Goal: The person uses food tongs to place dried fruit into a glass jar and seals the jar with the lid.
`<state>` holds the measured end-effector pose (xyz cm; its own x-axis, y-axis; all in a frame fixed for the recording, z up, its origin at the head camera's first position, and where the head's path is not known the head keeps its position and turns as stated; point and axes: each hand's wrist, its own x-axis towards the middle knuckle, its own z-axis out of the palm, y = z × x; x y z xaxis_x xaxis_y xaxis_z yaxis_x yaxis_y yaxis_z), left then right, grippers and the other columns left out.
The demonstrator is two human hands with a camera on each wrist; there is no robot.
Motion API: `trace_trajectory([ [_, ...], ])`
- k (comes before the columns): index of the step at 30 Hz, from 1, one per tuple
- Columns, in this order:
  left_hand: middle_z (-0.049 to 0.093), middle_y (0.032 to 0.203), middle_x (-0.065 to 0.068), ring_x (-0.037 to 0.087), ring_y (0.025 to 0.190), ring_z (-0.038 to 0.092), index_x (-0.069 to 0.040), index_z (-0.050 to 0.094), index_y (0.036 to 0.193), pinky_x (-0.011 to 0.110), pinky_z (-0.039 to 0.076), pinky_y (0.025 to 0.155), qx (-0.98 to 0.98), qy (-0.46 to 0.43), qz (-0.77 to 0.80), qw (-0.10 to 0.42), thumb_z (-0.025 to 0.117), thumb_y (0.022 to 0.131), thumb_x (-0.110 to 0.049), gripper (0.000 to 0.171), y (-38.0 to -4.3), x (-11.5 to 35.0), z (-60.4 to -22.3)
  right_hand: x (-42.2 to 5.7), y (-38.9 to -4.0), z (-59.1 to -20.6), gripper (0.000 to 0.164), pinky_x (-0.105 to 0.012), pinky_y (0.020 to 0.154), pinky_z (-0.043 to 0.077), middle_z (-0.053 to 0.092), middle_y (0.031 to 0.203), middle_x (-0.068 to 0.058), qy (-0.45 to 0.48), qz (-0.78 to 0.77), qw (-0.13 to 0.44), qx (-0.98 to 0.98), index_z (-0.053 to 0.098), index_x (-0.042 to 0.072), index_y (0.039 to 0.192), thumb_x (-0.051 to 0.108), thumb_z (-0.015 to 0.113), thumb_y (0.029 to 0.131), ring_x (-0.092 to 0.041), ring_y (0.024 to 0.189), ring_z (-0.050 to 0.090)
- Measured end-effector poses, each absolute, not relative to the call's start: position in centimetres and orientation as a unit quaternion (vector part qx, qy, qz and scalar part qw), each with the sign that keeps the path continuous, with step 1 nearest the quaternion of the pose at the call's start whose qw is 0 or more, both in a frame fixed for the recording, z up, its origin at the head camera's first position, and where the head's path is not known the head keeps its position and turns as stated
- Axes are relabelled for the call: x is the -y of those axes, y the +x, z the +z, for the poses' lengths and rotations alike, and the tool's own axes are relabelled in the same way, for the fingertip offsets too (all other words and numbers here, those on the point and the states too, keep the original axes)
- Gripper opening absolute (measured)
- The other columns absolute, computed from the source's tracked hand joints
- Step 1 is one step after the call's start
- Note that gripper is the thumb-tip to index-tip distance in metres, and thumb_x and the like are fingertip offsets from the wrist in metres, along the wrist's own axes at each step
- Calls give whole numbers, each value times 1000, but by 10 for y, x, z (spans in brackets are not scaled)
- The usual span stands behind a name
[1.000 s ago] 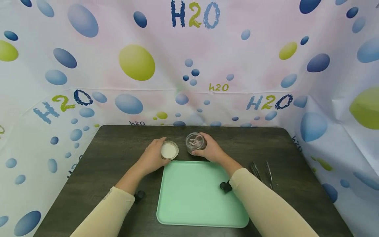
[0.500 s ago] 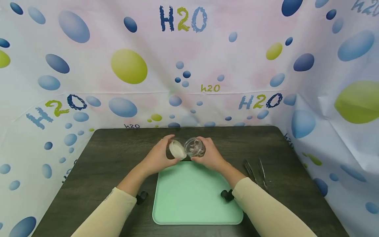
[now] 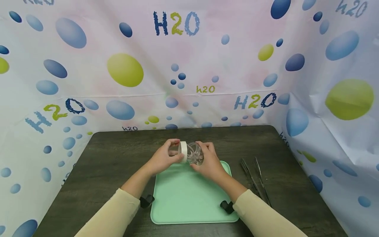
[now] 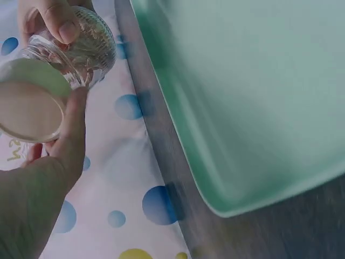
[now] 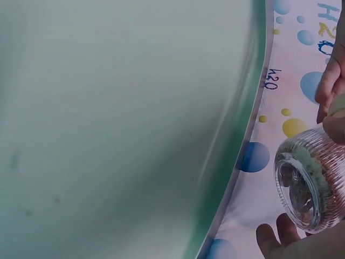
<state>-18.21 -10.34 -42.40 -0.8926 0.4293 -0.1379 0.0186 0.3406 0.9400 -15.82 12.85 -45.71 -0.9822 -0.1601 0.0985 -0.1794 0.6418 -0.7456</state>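
Observation:
My left hand (image 3: pixel 163 159) grips a cream-coloured round lid (image 3: pixel 184 152) by its edge, thumb in front and fingers behind. The lid stands on edge right at the mouth of a clear glass jar (image 3: pixel 196 154). My right hand (image 3: pixel 211 163) holds this jar round its body, tilted with the mouth toward the left. Pale, strand-like pieces show through the glass. In the left wrist view the flat face of the lid (image 4: pixel 29 110) overlaps the threaded rim of the jar (image 4: pixel 97 43). The ribbed side and round base of the jar (image 5: pixel 307 186) show in the right wrist view.
A light green tray (image 3: pixel 192 197) lies on the dark wooden table (image 3: pixel 118 148), below and in front of both hands. To its right lie slim metal utensils (image 3: pixel 251 177), side by side. A white sheet with blue and green dots (image 3: pixel 124 69) hangs behind the table.
The lid has moved right and turned from face up to on edge, up to the jar's mouth. The jar has tilted toward it, and both hands have come together. The head view has shifted slightly.

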Motion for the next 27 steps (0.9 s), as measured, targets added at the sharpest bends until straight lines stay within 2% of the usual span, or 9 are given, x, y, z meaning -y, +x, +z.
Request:
trace_trajectory([
  [6, 35, 171, 24, 41, 134, 66, -8, 29, 168, 59, 60, 111, -743, 91, 624, 226, 60, 114, -27, 65, -181, 99, -427, -126, -149, -455, 92, -47, 90, 62, 44, 148, -19, 128, 387, 60, 911, 46, 14, 163, 17, 95, 85, -33, 119, 63],
  [11, 36, 170, 25, 35, 124, 73, -10, 32, 168, 57, 62, 109, -747, 97, 617, 227, 62, 113, -31, 65, -177, 95, -423, -123, -144, -454, 92, -56, 100, 61, 47, 147, -21, 150, 340, 110, 922, 49, 12, 161, 17, 97, 83, -39, 128, 58],
  [15, 37, 171, 25, 36, 128, 71, -14, 37, 167, 57, 63, 107, -769, 103, 592, 219, 66, 111, -35, 67, -175, 91, -420, -120, -139, -452, 93, -61, 101, 59, 48, 145, -21, 153, 298, 141, 932, 50, 13, 160, 21, 99, 81, -42, 130, 56],
  [21, 39, 170, 25, 35, 129, 70, -16, 41, 165, 55, 65, 104, -786, 103, 569, 218, 68, 109, -39, 66, -172, 87, -418, -118, -134, -453, 92, -60, 102, 58, 50, 143, -20, 160, 265, 173, 935, 53, 14, 157, 23, 101, 79, -41, 130, 56],
  [24, 41, 168, 24, 33, 122, 73, -15, 42, 165, 55, 66, 102, -793, 97, 561, 217, 68, 109, -41, 67, -171, 87, -416, -118, -131, -453, 93, -58, 100, 60, 50, 142, -20, 163, 258, 184, 934, 54, 13, 156, 23, 102, 77, -42, 131, 55],
  [27, 44, 167, 24, 31, 120, 74, -12, 42, 165, 54, 66, 101, -797, 92, 556, 219, 68, 109, -45, 70, -169, 85, -415, -118, -129, -452, 93, -54, 91, 63, 51, 141, -21, 162, 258, 191, 933, 54, 12, 155, 22, 103, 76, -43, 131, 54],
])
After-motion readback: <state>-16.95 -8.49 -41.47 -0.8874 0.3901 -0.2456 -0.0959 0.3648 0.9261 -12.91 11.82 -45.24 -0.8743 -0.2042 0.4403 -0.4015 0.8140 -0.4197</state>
